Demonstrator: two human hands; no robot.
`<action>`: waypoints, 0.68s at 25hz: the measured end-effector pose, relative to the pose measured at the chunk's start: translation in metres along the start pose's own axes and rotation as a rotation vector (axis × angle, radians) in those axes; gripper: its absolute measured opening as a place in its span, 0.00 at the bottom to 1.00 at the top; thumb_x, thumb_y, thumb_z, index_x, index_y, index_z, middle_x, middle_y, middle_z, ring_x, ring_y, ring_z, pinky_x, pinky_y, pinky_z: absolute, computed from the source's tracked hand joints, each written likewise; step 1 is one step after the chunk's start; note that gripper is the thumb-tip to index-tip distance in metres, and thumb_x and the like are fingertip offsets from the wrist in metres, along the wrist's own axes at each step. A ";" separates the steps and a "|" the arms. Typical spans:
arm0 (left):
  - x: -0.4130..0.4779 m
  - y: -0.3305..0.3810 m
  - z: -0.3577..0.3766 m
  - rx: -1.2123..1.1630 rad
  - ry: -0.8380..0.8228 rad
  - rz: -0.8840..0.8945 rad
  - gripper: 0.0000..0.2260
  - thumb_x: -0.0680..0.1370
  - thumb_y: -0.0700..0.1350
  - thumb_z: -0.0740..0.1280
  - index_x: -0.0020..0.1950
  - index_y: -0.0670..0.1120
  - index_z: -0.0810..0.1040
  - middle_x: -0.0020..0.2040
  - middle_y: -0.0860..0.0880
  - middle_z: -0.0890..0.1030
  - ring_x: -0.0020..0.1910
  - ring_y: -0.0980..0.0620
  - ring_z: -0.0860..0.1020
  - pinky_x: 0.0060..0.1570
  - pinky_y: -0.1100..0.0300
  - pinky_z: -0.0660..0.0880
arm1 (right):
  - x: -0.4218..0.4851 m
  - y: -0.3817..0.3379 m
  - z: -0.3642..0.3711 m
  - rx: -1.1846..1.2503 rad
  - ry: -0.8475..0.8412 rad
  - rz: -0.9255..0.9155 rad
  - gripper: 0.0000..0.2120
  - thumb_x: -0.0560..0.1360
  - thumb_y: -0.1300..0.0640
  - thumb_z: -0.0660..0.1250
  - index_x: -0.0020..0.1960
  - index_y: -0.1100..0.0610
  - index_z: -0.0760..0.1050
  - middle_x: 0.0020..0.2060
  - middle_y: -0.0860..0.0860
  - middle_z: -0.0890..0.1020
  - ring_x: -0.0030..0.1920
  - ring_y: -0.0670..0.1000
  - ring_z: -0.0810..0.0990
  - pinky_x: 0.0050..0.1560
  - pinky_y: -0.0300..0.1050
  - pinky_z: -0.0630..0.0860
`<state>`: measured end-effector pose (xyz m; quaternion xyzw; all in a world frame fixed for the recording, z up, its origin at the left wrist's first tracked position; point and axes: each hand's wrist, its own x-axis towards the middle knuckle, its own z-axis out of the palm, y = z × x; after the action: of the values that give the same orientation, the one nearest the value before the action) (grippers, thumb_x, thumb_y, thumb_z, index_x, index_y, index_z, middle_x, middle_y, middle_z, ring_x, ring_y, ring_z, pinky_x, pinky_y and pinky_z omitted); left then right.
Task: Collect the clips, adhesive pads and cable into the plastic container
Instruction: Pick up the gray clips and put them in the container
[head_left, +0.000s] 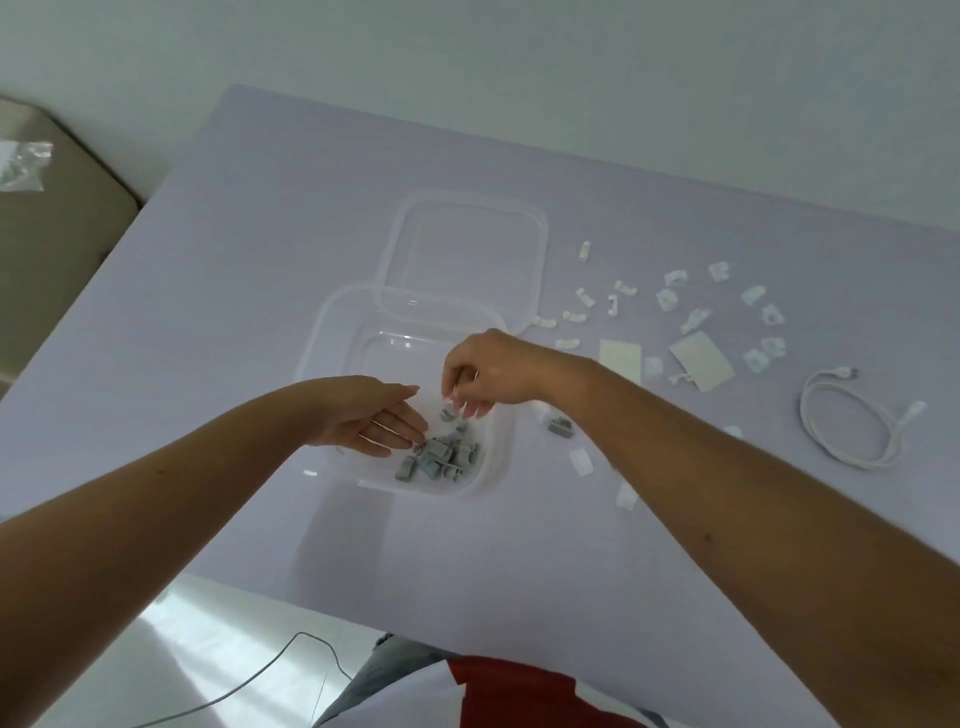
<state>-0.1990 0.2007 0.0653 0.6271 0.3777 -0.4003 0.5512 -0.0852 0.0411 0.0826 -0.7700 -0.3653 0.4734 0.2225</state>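
Two hands hover over one clear plastic container (332, 322) on the desk (260, 260). The left hand (374, 415) is open-palmed, fingers apart, holding nothing. The right hand (483, 374) has fingertips loosely curled above a pile of roughly ten grey clips (441, 452); whether its grip holds anything is unclear. Farther right: one white cable (852, 421), two adhesive pads (701, 358), some twenty white clips (675, 291). Beyond, one lid (462, 254).

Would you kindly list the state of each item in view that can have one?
Plastic container: open, grey clips inside.
Lid: off, lying behind the container.
Cable: coiled, on the table.
White clips: scattered, uncollected.
Left hand: open.
Right hand: fingers pinched over the container.
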 end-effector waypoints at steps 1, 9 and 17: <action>-0.003 0.006 0.003 0.070 0.054 0.042 0.19 0.81 0.53 0.59 0.55 0.40 0.82 0.53 0.44 0.85 0.55 0.47 0.82 0.56 0.55 0.78 | -0.013 0.009 -0.013 0.145 0.076 -0.020 0.06 0.76 0.65 0.65 0.51 0.63 0.79 0.45 0.59 0.84 0.43 0.53 0.86 0.43 0.41 0.82; 0.006 0.072 0.071 0.820 0.501 0.904 0.05 0.78 0.43 0.66 0.49 0.42 0.79 0.43 0.46 0.82 0.42 0.48 0.81 0.43 0.57 0.78 | -0.104 0.125 -0.041 0.335 0.724 0.175 0.04 0.74 0.66 0.68 0.48 0.64 0.79 0.36 0.56 0.83 0.32 0.46 0.82 0.35 0.33 0.78; 0.056 0.075 0.150 1.440 0.390 0.878 0.13 0.77 0.48 0.67 0.59 0.44 0.73 0.56 0.45 0.74 0.51 0.46 0.76 0.42 0.56 0.72 | -0.120 0.178 0.048 -0.055 0.665 0.124 0.10 0.71 0.61 0.72 0.52 0.58 0.77 0.46 0.53 0.75 0.36 0.46 0.74 0.40 0.39 0.74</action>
<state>-0.1210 0.0457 0.0323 0.9702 -0.1562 -0.1785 0.0499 -0.0998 -0.1647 0.0068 -0.9087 -0.2378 0.1992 0.2794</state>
